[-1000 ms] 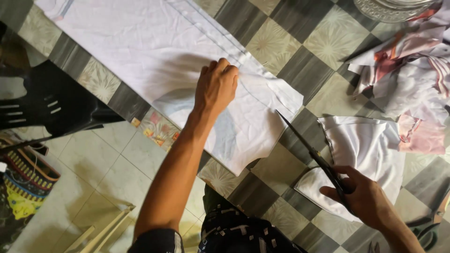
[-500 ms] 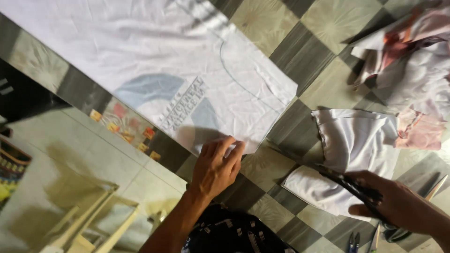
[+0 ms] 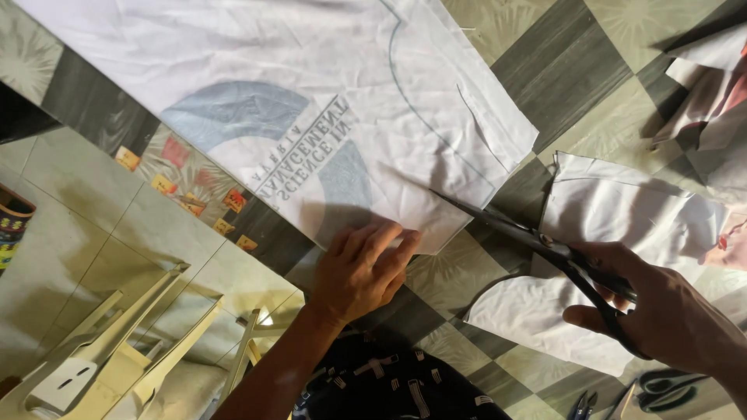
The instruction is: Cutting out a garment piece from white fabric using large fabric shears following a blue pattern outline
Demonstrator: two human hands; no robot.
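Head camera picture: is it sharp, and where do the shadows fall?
Head view: mostly sharp; the left hand casts a shadow on the white cloth; the scissors in the right hand look slightly soft; the right edge lies dim.

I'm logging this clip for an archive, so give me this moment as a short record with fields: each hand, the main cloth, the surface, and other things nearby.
left hand: flat, pressing the near edge of the white printed fabric sheet
right hand: gripping black-handled scissors, blade tips at the sheet's edge
surface: checked grey and beige tabletop
nearby: cut white cloth pieces, second pair of scissors, pale plastic chair
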